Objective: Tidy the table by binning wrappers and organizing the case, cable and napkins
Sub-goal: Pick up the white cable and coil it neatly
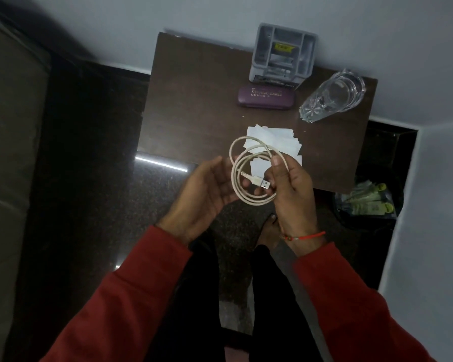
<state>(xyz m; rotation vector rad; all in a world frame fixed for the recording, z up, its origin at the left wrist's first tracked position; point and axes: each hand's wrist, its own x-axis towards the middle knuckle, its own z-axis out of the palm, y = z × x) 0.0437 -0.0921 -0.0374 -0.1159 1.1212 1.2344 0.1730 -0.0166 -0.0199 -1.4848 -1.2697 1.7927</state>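
Note:
A white USB cable (249, 198) is wound into a loose coil in front of the table's near edge. My right hand (292, 189) pinches the coil's right side between thumb and fingers. My left hand (207, 186) is cupped with spread fingers at the coil's left side, its fingertips touching or just under the loops. White napkins (275, 141) lie in a messy pile on the dark wooden table (194, 100), partly hidden by the coil. A purple case (266, 97) lies closed behind them.
A grey plastic organizer (283, 54) stands at the table's back edge against the wall. A clear glass (334, 96) stands to the right of the case. A dark bin (368, 202) holding wrappers sits on the floor right of the table. A sofa (8, 152) fills the left.

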